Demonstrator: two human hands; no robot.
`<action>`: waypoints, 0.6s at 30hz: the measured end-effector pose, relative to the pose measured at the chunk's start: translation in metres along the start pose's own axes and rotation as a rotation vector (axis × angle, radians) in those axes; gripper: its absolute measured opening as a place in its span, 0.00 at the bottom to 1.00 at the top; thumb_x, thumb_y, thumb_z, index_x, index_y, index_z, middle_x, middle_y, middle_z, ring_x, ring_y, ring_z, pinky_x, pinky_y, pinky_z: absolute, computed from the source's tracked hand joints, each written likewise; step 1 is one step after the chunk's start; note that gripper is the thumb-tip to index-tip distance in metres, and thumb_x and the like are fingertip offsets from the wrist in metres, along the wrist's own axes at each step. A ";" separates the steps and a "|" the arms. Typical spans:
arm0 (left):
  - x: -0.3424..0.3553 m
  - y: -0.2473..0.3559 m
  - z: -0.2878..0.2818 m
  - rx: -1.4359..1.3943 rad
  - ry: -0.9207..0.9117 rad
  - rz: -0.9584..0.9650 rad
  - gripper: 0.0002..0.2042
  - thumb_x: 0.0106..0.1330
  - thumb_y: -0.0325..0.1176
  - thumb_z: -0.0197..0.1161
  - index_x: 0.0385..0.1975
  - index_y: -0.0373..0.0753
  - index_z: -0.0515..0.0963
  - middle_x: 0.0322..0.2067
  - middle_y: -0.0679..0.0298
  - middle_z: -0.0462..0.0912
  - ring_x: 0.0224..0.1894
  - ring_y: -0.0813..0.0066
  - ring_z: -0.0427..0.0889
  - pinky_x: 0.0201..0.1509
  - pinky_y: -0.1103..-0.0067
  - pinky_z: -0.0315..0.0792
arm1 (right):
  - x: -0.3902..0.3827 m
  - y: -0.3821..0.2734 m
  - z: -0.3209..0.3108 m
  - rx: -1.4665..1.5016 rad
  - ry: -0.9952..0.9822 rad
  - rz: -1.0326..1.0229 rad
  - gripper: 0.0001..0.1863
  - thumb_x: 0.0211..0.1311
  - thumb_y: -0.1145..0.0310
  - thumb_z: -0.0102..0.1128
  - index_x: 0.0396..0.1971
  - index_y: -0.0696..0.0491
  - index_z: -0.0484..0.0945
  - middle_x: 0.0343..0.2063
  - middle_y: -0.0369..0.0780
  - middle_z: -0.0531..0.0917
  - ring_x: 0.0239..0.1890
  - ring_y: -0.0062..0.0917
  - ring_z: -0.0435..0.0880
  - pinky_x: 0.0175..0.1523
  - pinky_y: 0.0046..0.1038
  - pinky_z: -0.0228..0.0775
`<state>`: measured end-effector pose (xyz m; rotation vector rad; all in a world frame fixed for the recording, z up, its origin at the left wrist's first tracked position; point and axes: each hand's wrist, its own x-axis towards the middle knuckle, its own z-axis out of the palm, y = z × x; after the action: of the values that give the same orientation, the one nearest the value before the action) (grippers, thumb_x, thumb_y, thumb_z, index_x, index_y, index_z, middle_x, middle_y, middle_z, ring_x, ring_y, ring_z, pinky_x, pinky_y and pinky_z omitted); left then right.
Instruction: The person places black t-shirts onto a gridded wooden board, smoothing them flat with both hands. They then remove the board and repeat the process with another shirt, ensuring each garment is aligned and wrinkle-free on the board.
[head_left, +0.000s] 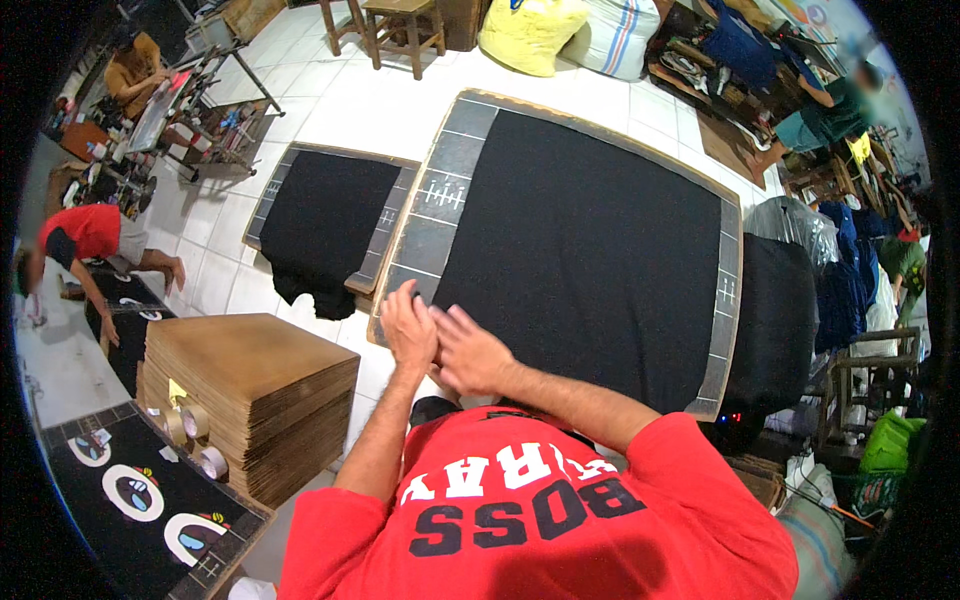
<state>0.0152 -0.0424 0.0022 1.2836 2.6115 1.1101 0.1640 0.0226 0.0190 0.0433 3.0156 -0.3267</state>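
My left hand [411, 327] is at the lower-left corner of a large board [456, 108], its fingers bent toward a small dark bit that I cannot make out. My right hand [466, 348] is beside it, fingers extended and slightly blurred, partly over the board's edge. A black cloth [585, 240] lies spread on that board, between grey margins with white grid marks, and reaches down to my hands. To the left, a smaller board [400, 190] carries another black cloth [320, 215], bunched over its near edge.
A tall cardboard stack [255, 405] with tape rolls [195, 422] stands at lower left, beside printed black panels [110, 480]. Co-workers are at left [85, 235], upper left [135, 75] and upper right [830, 115]. Sacks [530, 35], stools [400, 25] and a fabric pile [840, 280] surround the boards.
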 end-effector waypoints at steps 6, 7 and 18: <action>0.009 0.009 -0.023 0.039 0.009 0.072 0.15 0.73 0.31 0.59 0.57 0.37 0.80 0.52 0.52 0.82 0.56 0.50 0.78 0.62 0.57 0.69 | -0.047 0.041 -0.013 0.418 0.482 0.016 0.33 0.68 0.60 0.67 0.69 0.59 0.73 0.70 0.53 0.72 0.75 0.51 0.67 0.81 0.48 0.56; 0.008 0.016 -0.020 0.031 0.004 0.123 0.15 0.73 0.31 0.59 0.57 0.37 0.80 0.53 0.52 0.82 0.57 0.50 0.78 0.63 0.58 0.69 | -0.066 0.061 -0.021 0.369 0.510 0.117 0.34 0.67 0.59 0.68 0.70 0.58 0.72 0.71 0.53 0.72 0.76 0.51 0.66 0.81 0.49 0.55; -0.041 0.077 0.048 0.267 -0.312 0.490 0.36 0.76 0.53 0.58 0.77 0.37 0.64 0.79 0.49 0.60 0.82 0.49 0.56 0.84 0.53 0.46 | -0.204 0.031 -0.022 0.265 0.488 0.281 0.26 0.57 0.61 0.74 0.57 0.50 0.83 0.48 0.43 0.79 0.54 0.41 0.78 0.62 0.43 0.71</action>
<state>0.1102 -0.0118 0.0020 2.0384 2.3267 0.5283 0.3653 0.0543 0.0563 0.6506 3.3391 -0.7839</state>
